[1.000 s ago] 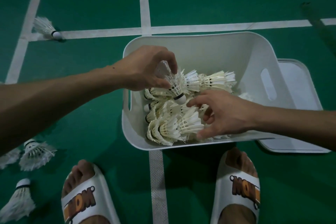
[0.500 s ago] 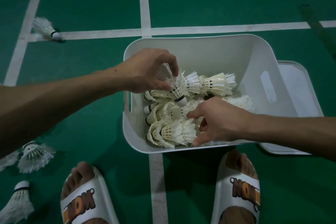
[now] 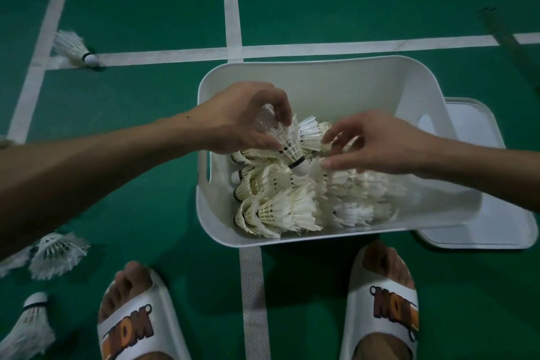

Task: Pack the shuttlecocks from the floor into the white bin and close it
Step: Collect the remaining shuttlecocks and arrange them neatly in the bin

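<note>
The white bin (image 3: 336,88) stands open on the green court floor (image 3: 146,96), straddling a white court line (image 3: 233,9) that runs from twelve to six o'clock through the view. Inside it a heap of shuttlecocks (image 3: 280,207) lies mostly on its side, filling the half of the bin towards six o'clock, with several corks pointing to nine o'clock. The left hand (image 3: 242,120) reaches in over the bin's nine o'clock wall, and its curled fingers and thumb grip the feather skirt of a single shuttlecock (image 3: 289,149), which is held just above the heap with its cork tilted down towards five o'clock. The right hand (image 3: 380,146) comes in from three o'clock. Its fingers are bent and its thumb lies near the held cork, but the feathers there are blurred, so I cannot tell whether it pinches anything. The bin's lid (image 3: 482,213) lies flat on the floor at three o'clock, partly hidden behind the bin. From the bin, a loose shuttlecock (image 3: 73,48) lies at ten o'clock on a line crossing, a small cluster of shuttlecocks (image 3: 57,254) at eight o'clock, and a last shuttlecock (image 3: 29,327) at seven o'clock. At six o'clock are two feet, one in a white left slide (image 3: 131,327) and one in a white right slide (image 3: 388,310).
</note>
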`<state>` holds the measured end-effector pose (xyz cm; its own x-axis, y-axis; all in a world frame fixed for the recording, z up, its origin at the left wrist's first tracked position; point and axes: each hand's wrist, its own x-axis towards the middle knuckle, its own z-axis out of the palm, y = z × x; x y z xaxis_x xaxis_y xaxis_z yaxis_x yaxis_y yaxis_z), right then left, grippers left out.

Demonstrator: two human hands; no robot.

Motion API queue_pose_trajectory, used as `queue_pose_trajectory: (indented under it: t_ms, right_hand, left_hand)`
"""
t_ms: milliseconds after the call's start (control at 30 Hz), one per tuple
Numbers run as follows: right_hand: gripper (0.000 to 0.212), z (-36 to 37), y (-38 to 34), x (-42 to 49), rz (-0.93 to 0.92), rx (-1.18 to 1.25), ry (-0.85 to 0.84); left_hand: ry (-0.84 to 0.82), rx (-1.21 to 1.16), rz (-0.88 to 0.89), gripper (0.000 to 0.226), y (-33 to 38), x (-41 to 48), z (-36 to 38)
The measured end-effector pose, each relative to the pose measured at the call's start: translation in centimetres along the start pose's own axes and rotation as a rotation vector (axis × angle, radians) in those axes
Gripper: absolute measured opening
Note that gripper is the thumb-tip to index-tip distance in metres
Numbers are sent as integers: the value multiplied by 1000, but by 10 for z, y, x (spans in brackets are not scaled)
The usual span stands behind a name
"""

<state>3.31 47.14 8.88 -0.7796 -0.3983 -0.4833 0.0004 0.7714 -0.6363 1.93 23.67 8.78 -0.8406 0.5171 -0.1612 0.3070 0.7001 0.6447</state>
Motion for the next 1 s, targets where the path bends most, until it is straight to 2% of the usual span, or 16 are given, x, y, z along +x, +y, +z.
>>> queue_pose_trajectory:
  t_ms: [67,133,200,333,567,733,900,1000]
  right_hand:
    - [77,-3,-2,2,-4,141,75]
    - [84,0,-7,5,-42,205,81]
    - [81,3,-13,9,-74,236,58]
    - [77,5,-15,12,-90,222,48]
    - [83,-4,2,-2,-45,116,-29]
    - [73,-4,10,-8,-57,-6,-80]
    - [46,-7,9,-12,-80,-95,-104]
    - [48,-6,12,-14,-106,-105,-113]
  left_hand:
    - [-8,-34,9,29,5,-1,1]
    - [-9,-56,35,30,12,0,4]
    - [-4,-84,55,32,20,1,8]
    - [-18,-78,67,34,25,2,11]
    - [-17,-86,3,40,18,4,6]
    - [-14,-6,-17,43,14,8,8]
    - [-14,58,-48,44,12,10,10]
    - [3,73,-70,40,11,9,8]
